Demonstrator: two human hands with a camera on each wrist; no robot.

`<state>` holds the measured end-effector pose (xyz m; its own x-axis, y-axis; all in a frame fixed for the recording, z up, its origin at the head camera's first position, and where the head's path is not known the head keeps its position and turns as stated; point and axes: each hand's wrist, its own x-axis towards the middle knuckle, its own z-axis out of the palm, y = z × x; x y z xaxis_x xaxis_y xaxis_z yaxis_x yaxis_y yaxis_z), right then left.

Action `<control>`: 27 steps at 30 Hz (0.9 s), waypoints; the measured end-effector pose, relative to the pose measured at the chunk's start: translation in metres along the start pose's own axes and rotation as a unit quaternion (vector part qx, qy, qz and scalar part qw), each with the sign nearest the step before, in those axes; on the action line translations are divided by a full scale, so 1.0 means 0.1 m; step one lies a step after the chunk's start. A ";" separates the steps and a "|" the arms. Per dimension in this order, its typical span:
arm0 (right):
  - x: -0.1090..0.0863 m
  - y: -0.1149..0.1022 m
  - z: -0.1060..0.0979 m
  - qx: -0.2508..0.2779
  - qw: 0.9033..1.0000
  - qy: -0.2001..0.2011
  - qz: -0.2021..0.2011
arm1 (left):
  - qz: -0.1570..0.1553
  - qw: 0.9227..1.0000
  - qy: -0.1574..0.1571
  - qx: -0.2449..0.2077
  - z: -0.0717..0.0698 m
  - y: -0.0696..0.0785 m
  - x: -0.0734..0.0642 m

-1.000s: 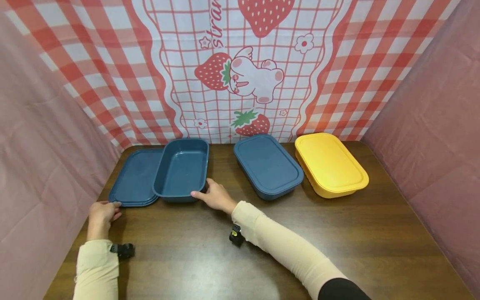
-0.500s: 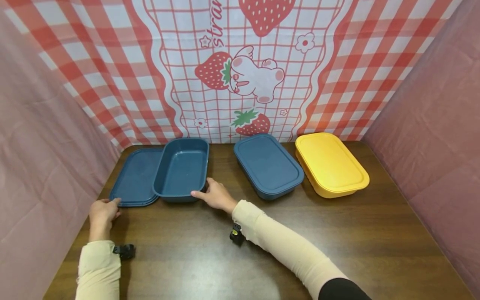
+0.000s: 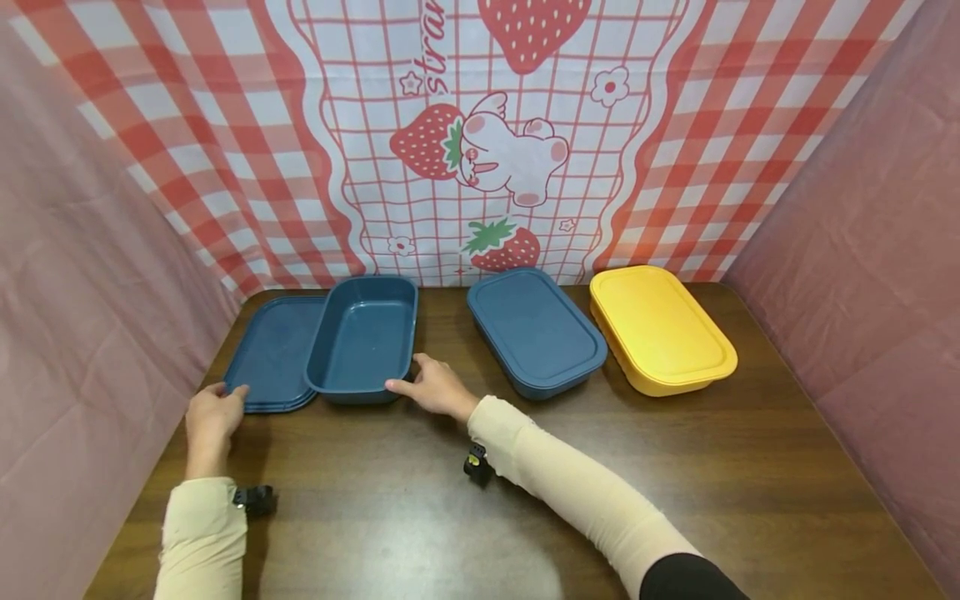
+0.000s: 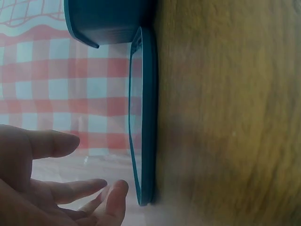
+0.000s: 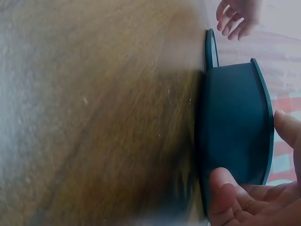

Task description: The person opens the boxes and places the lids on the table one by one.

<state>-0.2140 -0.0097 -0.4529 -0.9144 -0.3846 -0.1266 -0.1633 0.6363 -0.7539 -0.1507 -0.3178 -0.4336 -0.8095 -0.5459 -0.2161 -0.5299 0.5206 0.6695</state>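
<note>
A blue lid with a layered edge [image 3: 273,354] lies flat on the table at the far left, its right side beside or partly under an uncovered blue food container [image 3: 363,342]. My left hand [image 3: 215,414] hovers at the lid's near left corner; in the left wrist view, its loosely spread fingers [image 4: 75,190] are apart from the lid's edge. My right hand [image 3: 438,387] holds the container's near right corner, thumb at the rim and fingers along the right wall. The right wrist view shows the thumb [image 5: 284,127] meeting the rim and bent fingers against the wall.
A lidded blue food container [image 3: 536,329] stands right of the middle, and a lidded yellow one [image 3: 663,329] stands farther right. Behind the wooden table [image 3: 450,517] hangs a strawberry-patterned curtain [image 3: 517,142]. Pink cloth [image 3: 855,250] borders both sides.
My left hand has lifted off the lid's near edge and shifted slightly right and forward. The right hand has barely moved; the containers stay in place.
</note>
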 end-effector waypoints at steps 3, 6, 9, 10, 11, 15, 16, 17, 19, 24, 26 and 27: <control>0.01 0.01 -0.02 -0.006 1.000 0.001 -0.006 | 0.008 1.000 0.002 -0.004 0.02 0.04 -0.02; 0.01 0.01 -0.03 -0.009 1.000 0.004 -0.011 | 0.017 1.000 0.004 -0.004 0.04 0.08 -0.03; 0.02 0.01 -0.06 -0.019 1.000 0.007 -0.015 | 0.028 1.000 0.001 -0.005 0.05 0.10 -0.04; 0.02 0.01 -0.06 -0.022 1.000 0.008 -0.016 | 0.033 0.999 0.001 -0.004 0.06 0.11 -0.05; 0.02 0.01 -0.07 -0.026 0.999 0.009 -0.017 | 0.038 0.999 0.000 -0.004 0.06 0.12 -0.05; 0.02 0.02 -0.11 -0.042 0.999 0.015 -0.022 | 0.056 0.998 0.006 0.002 0.10 0.16 -0.06; 0.02 0.02 -0.12 -0.046 0.999 0.016 -0.024 | 0.061 0.998 0.008 0.004 0.11 0.18 -0.06; 0.02 0.02 -0.12 -0.049 0.998 0.017 -0.025 | 0.065 0.998 0.011 0.005 0.11 0.19 -0.06; 0.03 0.03 -0.14 -0.052 0.998 0.018 -0.027 | 0.070 0.997 0.014 0.006 0.13 0.22 -0.06; 0.03 0.03 -0.21 -0.047 0.998 0.015 -0.035 | 0.082 0.996 0.019 0.006 0.16 0.31 -0.08; 0.03 0.03 -0.24 -0.047 0.998 0.014 -0.040 | 0.092 0.995 0.023 0.007 0.17 0.34 -0.08; 0.03 0.03 -0.26 -0.048 0.998 0.014 -0.043 | 0.098 0.995 0.027 0.006 0.19 0.35 -0.09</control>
<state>-0.2268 0.0087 -0.4392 -0.9052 -0.4225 -0.0454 -0.2745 0.6631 -0.6964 -0.1671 -0.2825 -0.4214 -0.8827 -0.4679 -0.0442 -0.3673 0.6281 0.6861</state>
